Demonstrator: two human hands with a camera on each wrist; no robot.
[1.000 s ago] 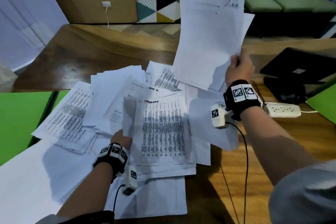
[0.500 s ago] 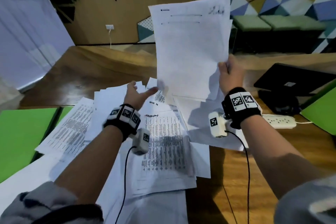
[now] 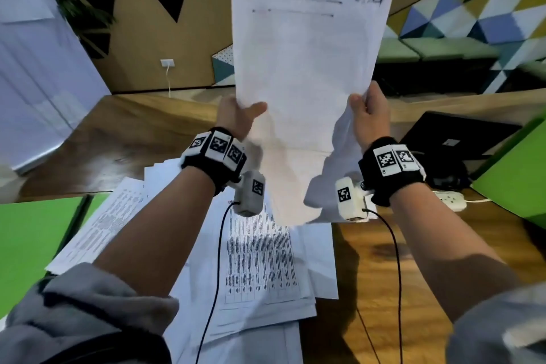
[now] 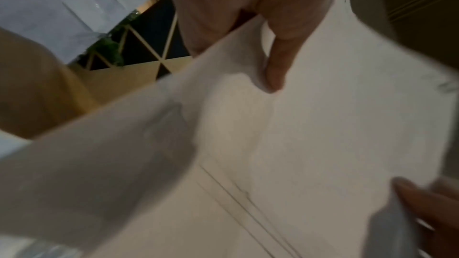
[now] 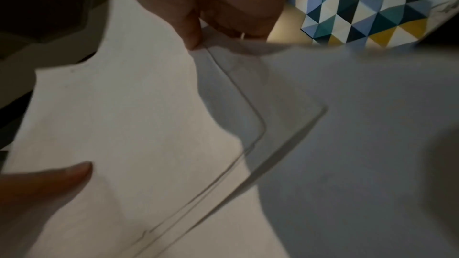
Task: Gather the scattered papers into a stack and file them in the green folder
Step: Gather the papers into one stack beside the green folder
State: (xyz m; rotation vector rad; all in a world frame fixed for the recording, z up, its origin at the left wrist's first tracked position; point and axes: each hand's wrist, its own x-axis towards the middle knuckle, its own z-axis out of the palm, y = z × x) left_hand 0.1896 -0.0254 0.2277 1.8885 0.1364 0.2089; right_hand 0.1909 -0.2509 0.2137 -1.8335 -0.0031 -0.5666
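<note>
The left hand (image 3: pixel 236 115) and the right hand (image 3: pixel 369 112) each pinched a side edge of the held sheaf (image 3: pixel 307 62), thumbs on the near face, keeping it upright above the loose papers (image 3: pixel 260 260). That two-sided grasp probably served to square the sheets before more were added.

The loose papers lay spread on the worktop (image 3: pixel 413 245) directly below the sheaf. A green folder (image 3: pixel 26 239) lay to their left, partly under them; another green panel (image 3: pixel 517 180) stood to their right, so which one was meant could not be told.

Only the right wrist view showed the sheaf's misaligned lower corners (image 5: pixel 285 117); the left wrist view showed the thumb (image 4: pixel 278 62) pressing the paper. Only the head view showed the worktop.
</note>
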